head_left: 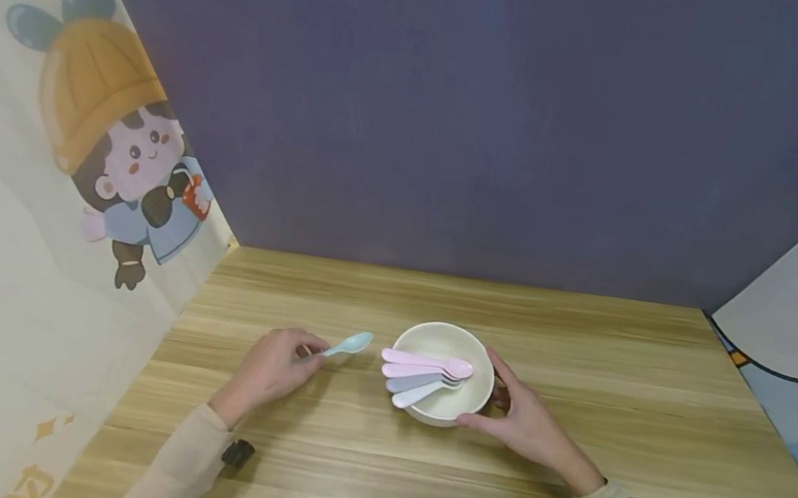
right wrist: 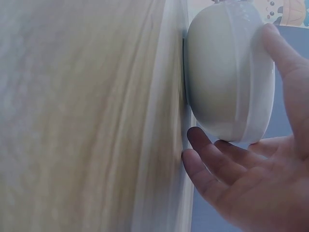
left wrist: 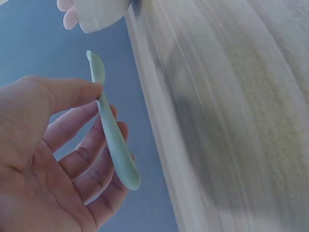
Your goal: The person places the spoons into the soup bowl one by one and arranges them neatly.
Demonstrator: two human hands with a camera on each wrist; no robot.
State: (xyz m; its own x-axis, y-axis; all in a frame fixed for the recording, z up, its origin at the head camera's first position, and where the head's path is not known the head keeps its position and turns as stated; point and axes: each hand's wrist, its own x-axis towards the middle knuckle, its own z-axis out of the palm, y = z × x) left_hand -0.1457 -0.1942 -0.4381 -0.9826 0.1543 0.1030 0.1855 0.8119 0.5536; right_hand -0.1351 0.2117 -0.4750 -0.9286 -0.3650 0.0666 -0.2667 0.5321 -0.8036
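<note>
My left hand (head_left: 273,369) pinches a pale mint-green spoon (head_left: 355,342) between thumb and fingers, left of the bowl. In the left wrist view, the spoon (left wrist: 114,135) is held near its neck, with its thick handle end toward the palm. My right hand (head_left: 530,426) holds the side of a cream-white bowl (head_left: 439,335), thumb and index finger spread along its rim. Inside the bowl lie several spoons: pink ones (head_left: 415,360), a grey one (head_left: 415,382) and a whitish one (head_left: 416,394). Their handles stick out over the left rim.
The bowl stands on a wood-grain table (head_left: 583,349). A dark blue-grey panel (head_left: 461,123) rises behind the table's far edge. Printed cartoon walls flank it, the left one (head_left: 15,173) with a figure in an orange hat.
</note>
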